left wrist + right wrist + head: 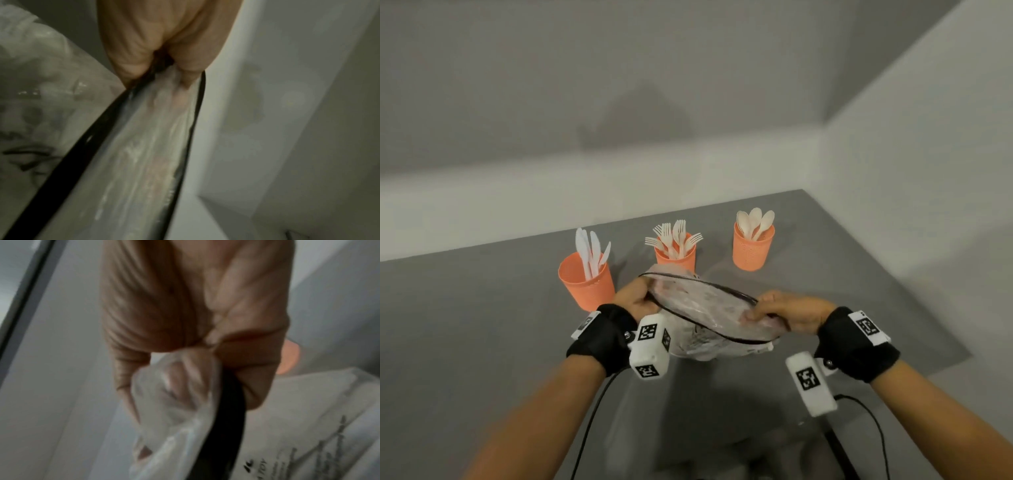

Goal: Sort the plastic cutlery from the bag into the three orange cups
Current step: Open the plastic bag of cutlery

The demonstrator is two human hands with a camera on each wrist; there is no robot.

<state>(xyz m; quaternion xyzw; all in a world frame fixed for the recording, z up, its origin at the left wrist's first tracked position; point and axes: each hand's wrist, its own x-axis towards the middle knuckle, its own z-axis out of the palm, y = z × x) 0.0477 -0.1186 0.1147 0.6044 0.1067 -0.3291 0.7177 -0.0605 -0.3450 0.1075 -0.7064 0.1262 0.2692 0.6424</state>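
Three orange cups stand on the grey table point(482, 308) ahead of you in the head view: the cup of knives point(587, 284) at ten o'clock from your hands, the cup of forks point(675, 257) at twelve, partly behind the bag, and the cup of spoons point(753, 248) at one o'clock, well apart from the other two. Between your hands you hold the clear plastic bag point(705, 308) above the table, its black-edged mouth stretched wide. Your left hand point(635, 298) pinches the rim at nine o'clock; your right hand point(794, 313) grips it at three o'clock. Black straps with white tagged blocks sit on both wrists.

From the left wrist, your left hand point(164, 40) has thumb and fingers curled tight on the bag point(139, 162), where the black edging meets. Pale streaks show inside, though blur keeps you from telling whether any cutlery is there.

From the right wrist, your right hand point(195, 313) bunches the crinkled film of the bag point(180, 402) in closed fingers, the black edge running down toward six o'clock. An orange cup point(290, 360) peeks out at three o'clock behind the knuckles.
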